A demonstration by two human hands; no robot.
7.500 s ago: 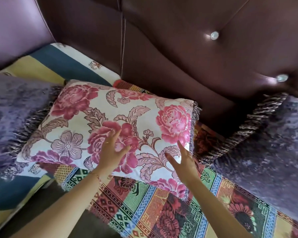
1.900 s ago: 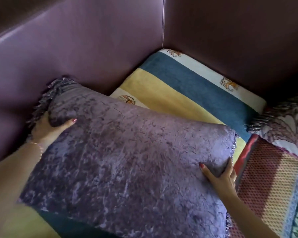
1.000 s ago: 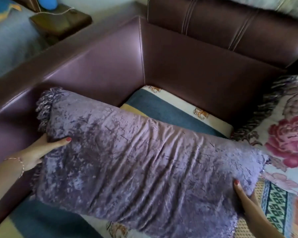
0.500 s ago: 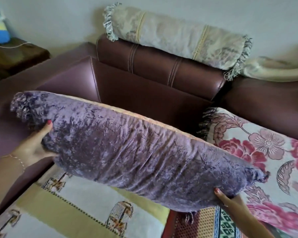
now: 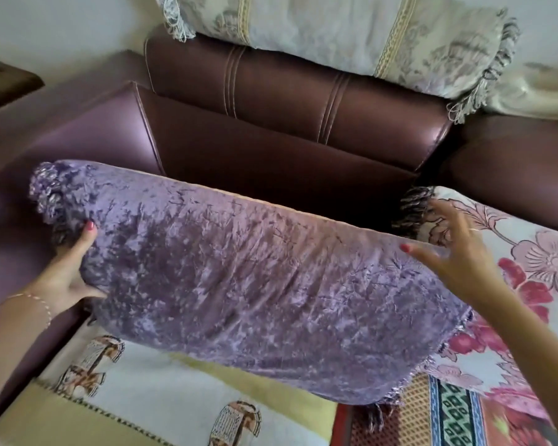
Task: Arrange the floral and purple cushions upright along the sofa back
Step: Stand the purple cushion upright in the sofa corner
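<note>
A purple velvet cushion [image 5: 239, 284] with fringed ends stands on its long edge in the sofa's left corner, tilted toward the sofa back [image 5: 271, 156]. My left hand [image 5: 68, 272] grips its left end, thumb on the front face. At the cushion's upper right corner my right hand [image 5: 458, 255] hovers with fingers spread, holding nothing. To the right, a floral cushion [image 5: 529, 268] with pink and red flowers leans upright against the back, touching the purple one.
A pale patterned bolster [image 5: 351, 37] lies on top of the backrest. The maroon armrest [image 5: 62, 149] closes the left side. Patterned throws [image 5: 174, 397] cover the seat. A dark side table [image 5: 4, 85] stands beyond the armrest.
My right hand has let go of the purple cushion's lower right end and risen to its top right corner. The cushion has moved closer to the sofa back.
</note>
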